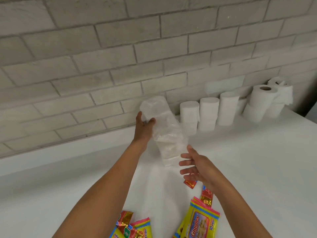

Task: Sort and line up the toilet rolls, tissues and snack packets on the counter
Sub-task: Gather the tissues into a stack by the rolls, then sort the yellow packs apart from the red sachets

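A clear plastic pack of tissues (164,127) was observed standing tilted on the white desk (248,160), its base on the surface and its top leaning away toward the brick wall (103,57). The pack was gripped near its upper end by the left hand (144,127), with the thumb curled against the front of the wrapper and the fingers hidden behind it. The right hand (193,167) was held just beside the lower end of the pack with fingers spread and relaxed; whether the fingertips touched the wrapper could not be determined.

Beyond and to the right of the left hand, a row of white toilet rolls (207,115) was seen standing upright against the wall, some stacked two high. At the far end of that row, well apart from both hands, further rolls (262,100) were noted, one with loose paper hanging from it.

Near the wrist of the right hand, a small red and gold sachet (189,183) lay partly hidden beneath the fingers. Below both forearms, yellow snack packets (197,222) marked "Giggles" were found lying flat, with another cluster of packets (132,227) beside the left forearm.
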`<state>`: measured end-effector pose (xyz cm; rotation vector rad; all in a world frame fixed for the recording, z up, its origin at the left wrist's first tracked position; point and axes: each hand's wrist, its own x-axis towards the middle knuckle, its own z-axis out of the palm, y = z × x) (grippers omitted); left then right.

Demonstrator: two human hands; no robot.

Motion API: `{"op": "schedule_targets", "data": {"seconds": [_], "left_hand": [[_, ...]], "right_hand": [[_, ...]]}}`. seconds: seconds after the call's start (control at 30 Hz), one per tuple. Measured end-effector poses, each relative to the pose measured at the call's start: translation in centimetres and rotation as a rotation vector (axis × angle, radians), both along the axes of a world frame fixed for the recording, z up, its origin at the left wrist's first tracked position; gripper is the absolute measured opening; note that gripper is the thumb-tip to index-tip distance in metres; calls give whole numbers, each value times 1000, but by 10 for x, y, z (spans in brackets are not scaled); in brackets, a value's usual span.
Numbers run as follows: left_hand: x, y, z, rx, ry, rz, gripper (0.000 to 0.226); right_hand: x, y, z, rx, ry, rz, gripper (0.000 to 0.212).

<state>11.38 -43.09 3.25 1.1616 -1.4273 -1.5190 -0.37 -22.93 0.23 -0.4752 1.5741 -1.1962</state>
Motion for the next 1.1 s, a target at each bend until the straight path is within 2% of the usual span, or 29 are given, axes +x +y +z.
{"op": "schedule_targets", "data": {"seconds": [0.13,0.23,0.43,0.67,0.8,1.1], "left_hand": [[-16,-8,-13,-13,-196,15,76],[-19,-6,-18,-61,-350,73,67],[8,-11,-19,-177,-584,81,65],[75,21,-19,-253,-609,12,34],[108,45,-31,-309,-625,-42,34],[162,102,-68,-272,-679,-145,34]], "right_hand": [[-10,17,-12,21,0,-19,46],[-13,23,-20,29,10,-15,41],[-5,24,-29,41,64,8,32],[21,23,-32,12,136,75,14],[40,26,-33,-6,183,118,13],[67,40,-42,-10,270,181,16]]}}
